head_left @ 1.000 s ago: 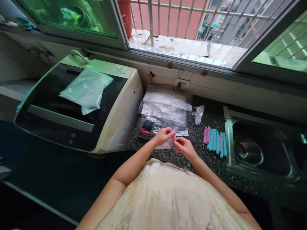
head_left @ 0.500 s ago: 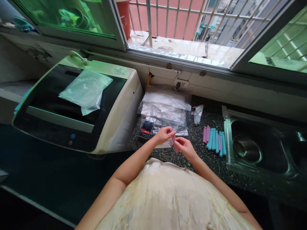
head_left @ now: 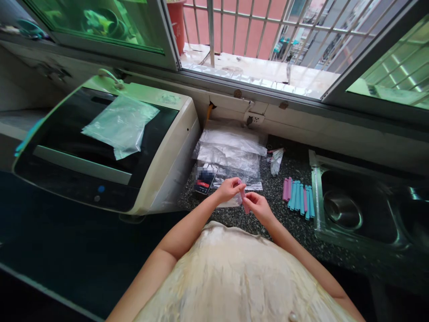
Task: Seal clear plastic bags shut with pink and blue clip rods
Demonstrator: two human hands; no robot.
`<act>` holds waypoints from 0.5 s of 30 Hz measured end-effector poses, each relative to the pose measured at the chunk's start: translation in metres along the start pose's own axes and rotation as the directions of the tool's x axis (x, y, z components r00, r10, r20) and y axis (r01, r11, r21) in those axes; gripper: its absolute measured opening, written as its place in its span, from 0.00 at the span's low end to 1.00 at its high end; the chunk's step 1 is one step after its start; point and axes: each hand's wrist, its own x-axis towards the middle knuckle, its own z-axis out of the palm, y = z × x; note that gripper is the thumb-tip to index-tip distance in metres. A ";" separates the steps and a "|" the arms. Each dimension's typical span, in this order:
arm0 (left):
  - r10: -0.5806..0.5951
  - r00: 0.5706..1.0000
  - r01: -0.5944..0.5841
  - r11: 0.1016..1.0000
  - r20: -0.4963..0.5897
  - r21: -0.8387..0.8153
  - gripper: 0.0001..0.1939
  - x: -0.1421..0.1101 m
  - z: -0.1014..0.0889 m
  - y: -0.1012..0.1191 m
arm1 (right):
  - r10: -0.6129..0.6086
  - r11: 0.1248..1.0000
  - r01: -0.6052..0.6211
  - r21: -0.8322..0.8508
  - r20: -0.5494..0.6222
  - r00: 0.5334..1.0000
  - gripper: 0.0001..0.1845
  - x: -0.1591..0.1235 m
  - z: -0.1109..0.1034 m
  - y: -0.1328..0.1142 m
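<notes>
Both hands hold a pink bag clip [head_left: 243, 196] over the counter's front part. My left hand [head_left: 229, 189] pinches its upper end, and the fingers of my right hand [head_left: 260, 207] close on it lower down. Part of a clear plastic bag [head_left: 229, 202] shows under my left hand; whether the clip grips it I cannot tell. Behind the hands, several clear plastic bags [head_left: 231, 138] lie overlapping. Off to the right rests a row of bag clips [head_left: 296, 197], several blue and some pink.
A phone [head_left: 204, 179] lies left of my hands. Further left stands a washing machine [head_left: 164, 161] with a plastic bag [head_left: 122, 125] on its lid. At right is a steel sink [head_left: 318, 201] holding a metal bowl [head_left: 343, 211]. A crumpled white wrapper [head_left: 276, 162] lies near the wall.
The view has shifted very slightly. Both hands keep the same hold on the pink bag clip.
</notes>
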 end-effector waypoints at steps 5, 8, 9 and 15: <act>0.003 1.000 -0.003 1.000 0.012 -0.013 0.19 0.000 0.001 -0.002 | 0.006 1.000 -0.006 0.004 -0.009 1.000 0.16 -0.001 0.000 0.002; 0.004 1.000 -0.004 1.000 0.016 -0.015 0.18 -0.001 0.001 -0.002 | 0.012 1.000 -0.011 0.008 -0.013 1.000 0.16 -0.001 0.000 0.003; 0.003 1.000 -0.002 1.000 0.018 -0.014 0.18 -0.001 0.001 -0.002 | 0.013 1.000 -0.013 0.009 -0.014 1.000 0.16 -0.002 0.000 0.002; -0.009 1.000 0.009 1.000 0.020 -0.014 0.18 -0.001 0.002 -0.002 | 0.020 1.000 -0.019 0.009 -0.016 1.000 0.15 -0.002 0.000 0.001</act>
